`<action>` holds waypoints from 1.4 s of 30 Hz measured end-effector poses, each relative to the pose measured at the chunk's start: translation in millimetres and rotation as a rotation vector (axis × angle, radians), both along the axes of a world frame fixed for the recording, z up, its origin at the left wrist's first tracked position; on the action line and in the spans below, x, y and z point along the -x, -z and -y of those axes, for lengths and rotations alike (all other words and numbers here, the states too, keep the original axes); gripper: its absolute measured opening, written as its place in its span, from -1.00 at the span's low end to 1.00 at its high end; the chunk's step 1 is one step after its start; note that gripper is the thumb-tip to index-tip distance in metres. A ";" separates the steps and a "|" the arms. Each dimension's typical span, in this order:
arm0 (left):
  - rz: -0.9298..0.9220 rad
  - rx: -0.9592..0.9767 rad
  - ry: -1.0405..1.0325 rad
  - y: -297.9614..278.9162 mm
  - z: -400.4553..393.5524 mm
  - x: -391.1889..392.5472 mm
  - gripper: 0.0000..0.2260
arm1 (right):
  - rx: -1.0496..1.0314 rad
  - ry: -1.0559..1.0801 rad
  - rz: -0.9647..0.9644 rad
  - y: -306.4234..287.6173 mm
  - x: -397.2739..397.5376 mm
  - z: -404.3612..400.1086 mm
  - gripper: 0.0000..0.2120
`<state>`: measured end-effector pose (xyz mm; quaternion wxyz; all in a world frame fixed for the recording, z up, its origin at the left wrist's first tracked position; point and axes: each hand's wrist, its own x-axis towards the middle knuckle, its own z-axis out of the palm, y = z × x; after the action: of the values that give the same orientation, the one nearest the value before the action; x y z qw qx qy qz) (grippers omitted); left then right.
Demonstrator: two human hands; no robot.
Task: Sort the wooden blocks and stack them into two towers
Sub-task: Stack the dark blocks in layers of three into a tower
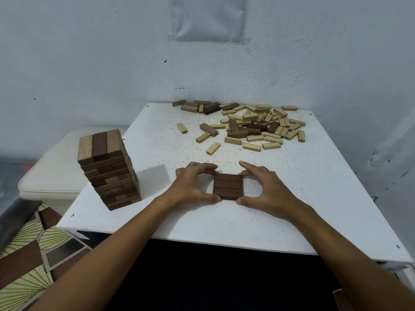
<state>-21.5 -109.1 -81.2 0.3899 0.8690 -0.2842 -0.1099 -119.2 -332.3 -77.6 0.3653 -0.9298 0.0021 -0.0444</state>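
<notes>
**blockfan:** Squaring up the first layer, looks like. Both hands are on a flat row of three dark blocks (228, 186) at the near middle of the white table (314, 198). The left hand (193, 185) has thumb and fingers curled round the left edge, and the right hand (263, 187) pinches the right edge the same way.

**stackr:** So how far along?

**blockfan:** I'd say about halfway. One tall tower (110, 169) is already up at the table's left edge, mostly dark with some lighter blocks mixed in. The second is just this single layer.

**stackr:** And the rest?

**blockfan:** A big loose pile (253, 124) sits at the far right, mostly pale blocks with some dark ones, all unstacked. Plenty left to sort.
</notes>
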 end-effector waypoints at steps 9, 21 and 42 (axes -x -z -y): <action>0.057 -0.056 0.102 -22.8 11.3 5.1 -0.17 | -0.108 0.010 0.047 -3.7 9.2 2.6 -0.18; 0.229 -0.094 0.080 -137.9 -3.3 -19.1 -0.12 | -0.229 -0.039 0.274 -83.2 -28.9 -12.1 -0.25; 0.229 -0.018 -0.292 -169.1 -189.3 -32.4 -0.20 | -0.138 -0.520 0.253 -141.8 -142.5 -169.4 -0.33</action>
<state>10.9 80.2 87.9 0.3589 0.9113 -0.1965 0.0451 23.3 -162.8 64.2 0.4243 -0.8592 -0.2785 -0.0645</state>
